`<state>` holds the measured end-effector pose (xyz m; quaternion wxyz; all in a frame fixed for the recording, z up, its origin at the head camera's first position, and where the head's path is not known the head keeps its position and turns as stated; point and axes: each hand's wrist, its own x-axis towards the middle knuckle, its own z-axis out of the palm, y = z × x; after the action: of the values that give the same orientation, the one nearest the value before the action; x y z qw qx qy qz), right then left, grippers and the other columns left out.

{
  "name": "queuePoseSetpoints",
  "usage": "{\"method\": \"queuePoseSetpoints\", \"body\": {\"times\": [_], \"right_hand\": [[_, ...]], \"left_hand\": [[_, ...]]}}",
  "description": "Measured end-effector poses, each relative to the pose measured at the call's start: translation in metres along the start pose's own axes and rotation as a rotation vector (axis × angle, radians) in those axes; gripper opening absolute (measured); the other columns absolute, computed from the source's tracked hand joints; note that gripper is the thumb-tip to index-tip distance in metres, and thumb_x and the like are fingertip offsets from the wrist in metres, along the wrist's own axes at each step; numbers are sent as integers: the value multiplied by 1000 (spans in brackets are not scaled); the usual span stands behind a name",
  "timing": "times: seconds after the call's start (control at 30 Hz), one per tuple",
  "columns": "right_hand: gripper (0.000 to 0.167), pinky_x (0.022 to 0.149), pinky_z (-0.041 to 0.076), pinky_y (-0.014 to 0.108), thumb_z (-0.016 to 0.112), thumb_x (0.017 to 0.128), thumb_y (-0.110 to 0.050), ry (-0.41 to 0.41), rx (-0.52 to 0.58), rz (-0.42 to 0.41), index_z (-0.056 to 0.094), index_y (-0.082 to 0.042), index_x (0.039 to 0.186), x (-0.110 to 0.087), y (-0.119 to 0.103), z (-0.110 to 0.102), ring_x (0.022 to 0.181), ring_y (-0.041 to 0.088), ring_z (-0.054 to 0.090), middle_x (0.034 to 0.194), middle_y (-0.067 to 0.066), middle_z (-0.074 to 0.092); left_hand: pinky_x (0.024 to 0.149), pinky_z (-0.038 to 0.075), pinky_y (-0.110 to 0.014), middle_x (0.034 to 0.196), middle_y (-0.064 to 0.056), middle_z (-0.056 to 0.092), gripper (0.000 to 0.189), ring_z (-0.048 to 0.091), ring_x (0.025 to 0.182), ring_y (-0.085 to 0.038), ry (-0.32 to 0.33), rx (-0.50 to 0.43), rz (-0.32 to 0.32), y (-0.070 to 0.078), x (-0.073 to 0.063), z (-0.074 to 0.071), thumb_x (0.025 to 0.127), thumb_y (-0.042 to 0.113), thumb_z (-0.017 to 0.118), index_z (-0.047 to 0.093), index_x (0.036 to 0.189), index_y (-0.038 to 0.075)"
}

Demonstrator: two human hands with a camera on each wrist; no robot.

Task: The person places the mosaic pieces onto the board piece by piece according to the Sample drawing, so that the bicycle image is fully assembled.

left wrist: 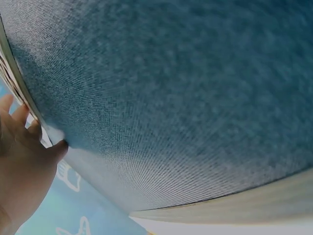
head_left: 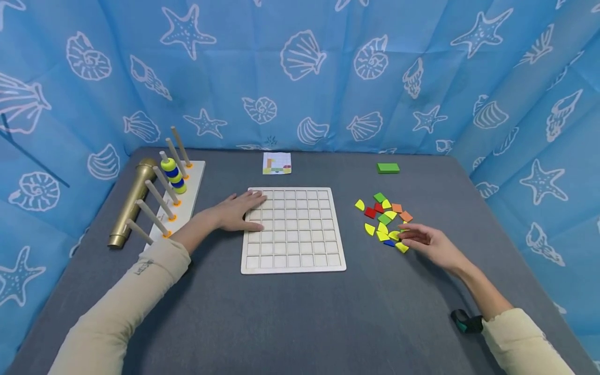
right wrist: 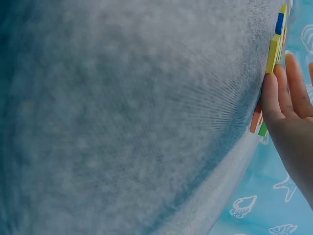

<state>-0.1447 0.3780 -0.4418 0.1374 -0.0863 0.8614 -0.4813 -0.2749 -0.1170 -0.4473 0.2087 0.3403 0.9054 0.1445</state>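
Observation:
My left hand (head_left: pixel 236 211) rests with spread fingers on the left edge of a white square grid board (head_left: pixel 292 249). To the board's right lies a loose scatter of small flat tiles: yellow quarter-rounds (head_left: pixel 369 229), red squares (head_left: pixel 370 212), orange squares (head_left: pixel 405 216), green ones (head_left: pixel 384 219) and a blue piece (head_left: pixel 389 242). Over the near right side of this scatter is my right hand (head_left: pixel 431 246), fingers loosely bent, with no tile visible in its grasp. In the right wrist view its fingertips are right beside a yellow tile (right wrist: pixel 272 54).
A small printed card (head_left: pixel 277 163) lies behind the board, and a green block (head_left: pixel 388 169) sits at the back right. On the left stand a white peg rack (head_left: pixel 194 187) with yellow and blue rings (head_left: pixel 173 174) and a brass-coloured tube (head_left: pixel 128 208). A blue shell-patterned curtain (head_left: pixel 300 104) encloses the table.

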Motion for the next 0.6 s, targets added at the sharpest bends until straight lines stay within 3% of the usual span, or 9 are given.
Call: {"method": "queuePoseSetpoints", "body": {"times": [0.13,0.3,0.4,0.6], "right_hand": [[43,77,53,23,63,91,0,6,-72,-65,51,7,131,-1,2,2,103,22,61,118,25,59],[45,75,52,20,70,84,2,56,-257,-117,56,5,126,0,0,7,96,30,62,114,21,59],[44,74,52,22,71,83,1,79,-331,-105,58,3,125,2,-1,10,93,28,62,111,18,59],[40,69,51,23,74,83,-3,93,-378,-41,63,3,120,3,-1,11,86,23,59,100,11,64]], "left_hand": [[111,3,-57,159,-8,7,90,-1,144,-27,6,3,12,-1,0,2,88,62,54,13,155,16],[111,2,-55,159,-6,6,90,-1,144,-24,7,12,5,-3,-1,1,89,62,54,13,155,17],[111,2,-55,159,-6,6,90,-1,144,-25,-2,14,-2,-3,-2,0,89,62,53,12,155,17],[111,2,-55,159,-7,6,90,-1,144,-26,-6,17,-5,-2,-4,1,87,62,55,14,155,18]]}}
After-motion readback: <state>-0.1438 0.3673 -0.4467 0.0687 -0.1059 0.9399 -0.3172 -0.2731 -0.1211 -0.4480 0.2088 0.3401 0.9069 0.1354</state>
